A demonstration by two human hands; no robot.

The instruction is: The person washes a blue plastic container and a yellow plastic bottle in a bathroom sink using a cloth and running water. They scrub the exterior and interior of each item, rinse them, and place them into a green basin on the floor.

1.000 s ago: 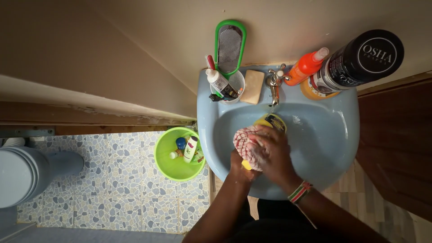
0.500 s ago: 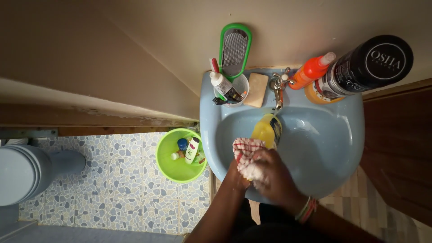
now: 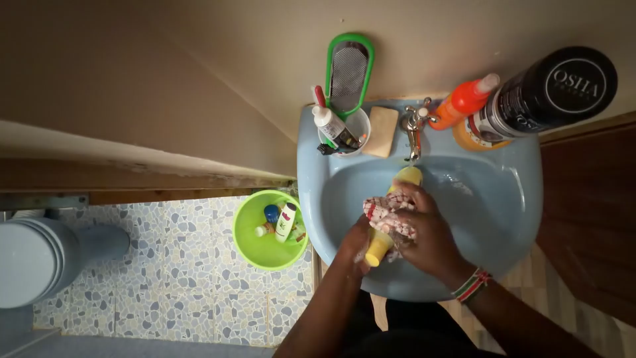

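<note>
- The right hand (image 3: pixel 424 232) is closed over a red-and-white checked cloth (image 3: pixel 387 215), pressing it around the middle of a yellow bottle (image 3: pixel 391 219); its fingers curl toward the left, and a striped beaded band (image 3: pixel 472 284) sits on the wrist.
- The left hand (image 3: pixel 354 245) grips the bottle's lower end from the left side, fingers wrapped around it just above the cap.
- The bottle lies inside the bowl of a pale blue sink (image 3: pixel 503 199), tilted: its long axis runs from the front-left, where the yellow cap (image 3: pixel 374 255) points toward the person, up to the back, where its other end sits just under the tap (image 3: pixel 415 129).
- Both forearms come in from the sink's front edge, the left nearly straight, the right angled in from the right.
- The bowl is open to the right of the hands, up to the right rim.
- On the back edge, from left to right: a white cup (image 3: pixel 344 132) with tubes and brushes, a bar of soap (image 3: pixel 382 131), the tap, an orange spray bottle (image 3: pixel 464 103) and a tall black can (image 3: pixel 550 89).
- A green-framed mesh tool (image 3: pixel 349 69) leans on the wall behind the cup.
- On the tiled floor (image 3: pixel 165 265), just beside the sink's left edge, stands a green bucket (image 3: pixel 248 242) with small bottles in it; a toilet (image 3: pixel 40 258) is well apart at the far left.
</note>
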